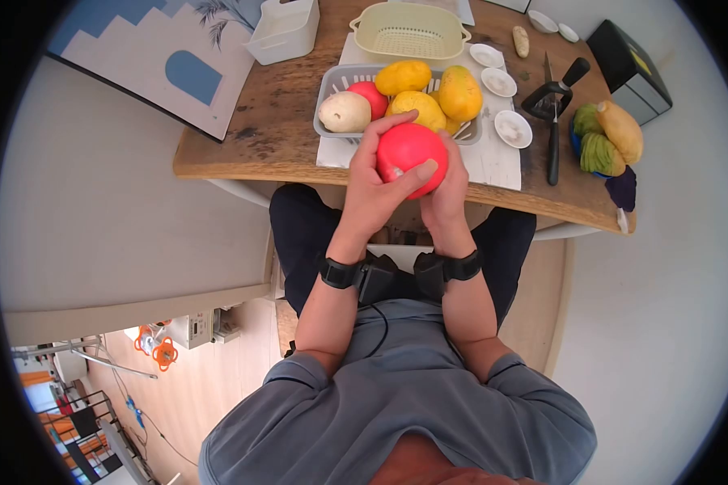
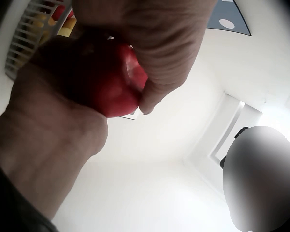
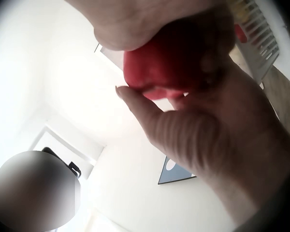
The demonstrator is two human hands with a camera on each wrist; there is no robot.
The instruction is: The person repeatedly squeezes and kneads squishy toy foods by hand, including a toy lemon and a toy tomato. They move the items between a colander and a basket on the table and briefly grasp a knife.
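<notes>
table [image 1: 247,149], red object [image 1: 410,147] between left hand [image 1: 372,186] and right hand [image 1: 447,190]

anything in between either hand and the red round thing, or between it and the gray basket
Nothing visible: the left hand and right hand hold the red round thing directly. In the head view, toward the gray basket, only fingers show in between, though yellow fruits take up much of it.

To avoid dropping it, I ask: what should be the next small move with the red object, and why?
Probably ease the red object toward the grey basket: the left grip and right grip both hold it, and a similar red one lies there.
</notes>
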